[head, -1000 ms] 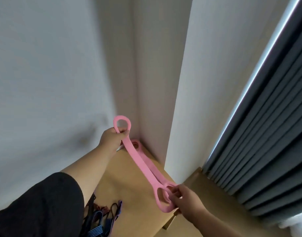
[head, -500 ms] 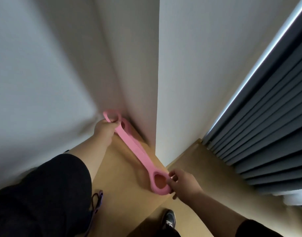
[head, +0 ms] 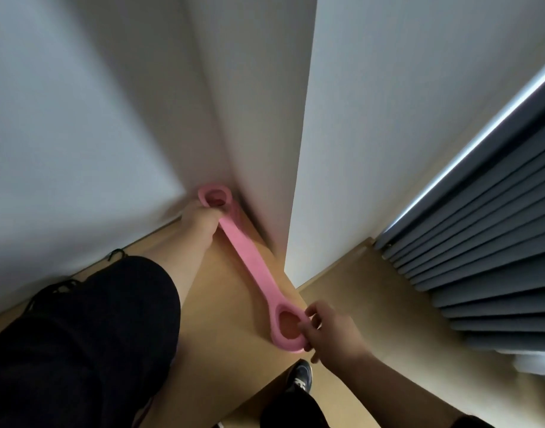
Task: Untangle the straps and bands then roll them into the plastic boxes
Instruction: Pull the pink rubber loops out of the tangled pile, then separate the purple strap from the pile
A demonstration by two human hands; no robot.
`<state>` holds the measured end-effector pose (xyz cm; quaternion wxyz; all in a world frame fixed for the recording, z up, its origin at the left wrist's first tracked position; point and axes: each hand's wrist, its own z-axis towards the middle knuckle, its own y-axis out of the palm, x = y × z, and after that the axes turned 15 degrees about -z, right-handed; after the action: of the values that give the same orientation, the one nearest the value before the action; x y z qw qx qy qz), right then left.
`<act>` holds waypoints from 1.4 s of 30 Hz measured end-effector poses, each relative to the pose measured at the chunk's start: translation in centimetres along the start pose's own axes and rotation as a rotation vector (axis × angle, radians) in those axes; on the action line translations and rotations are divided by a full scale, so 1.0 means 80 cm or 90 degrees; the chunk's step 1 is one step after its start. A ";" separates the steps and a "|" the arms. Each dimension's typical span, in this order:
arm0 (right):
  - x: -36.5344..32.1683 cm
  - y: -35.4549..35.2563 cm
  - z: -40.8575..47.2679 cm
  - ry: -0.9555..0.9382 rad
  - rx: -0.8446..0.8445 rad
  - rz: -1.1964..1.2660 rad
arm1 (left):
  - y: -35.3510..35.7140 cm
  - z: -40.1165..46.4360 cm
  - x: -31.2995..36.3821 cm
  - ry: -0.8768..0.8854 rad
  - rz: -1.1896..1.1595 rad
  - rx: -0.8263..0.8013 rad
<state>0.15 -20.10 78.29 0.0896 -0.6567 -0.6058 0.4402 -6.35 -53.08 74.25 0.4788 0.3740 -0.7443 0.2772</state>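
Pink band (head: 249,264) stretched over desk (head: 221,304), long axis from wall corner toward desk's near edge; left hand (head: 200,220) grips far loop, right hand (head: 332,332) pinches near loop.

Pink band (head: 252,267) with a loop at each end, stretched out straight, slanting from the wall corner toward the near edge.

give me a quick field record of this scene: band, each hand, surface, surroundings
band: pink band, stretched out straight over the table, a loop at each end
left hand: left hand grips the far end just below its loop
right hand: right hand pinches the rim of the near loop
surface: wooden table
surroundings: white wall behind, grey curtain to the right, a shoe on the floor
boxes: none in view
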 end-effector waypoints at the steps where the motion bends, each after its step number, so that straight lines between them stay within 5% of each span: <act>1: -0.002 0.000 0.000 -0.006 0.004 -0.009 | 0.000 -0.001 0.000 0.014 0.011 0.001; 18: 0.004 0.002 0.005 -0.020 0.020 -0.066 | -0.003 0.009 -0.005 0.083 0.187 -0.036; 30: -0.005 -0.008 0.009 -0.072 0.038 -0.198 | -0.011 0.002 0.005 0.110 0.556 0.000; 42: -0.076 -0.015 0.023 -0.178 0.078 -0.304 | -0.117 -0.082 0.033 0.108 0.408 -0.025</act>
<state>-1.28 -25.87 80.82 0.1459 -0.4216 -0.7221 0.5287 3.95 -54.07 79.76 0.4348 0.0872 -0.7866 0.4297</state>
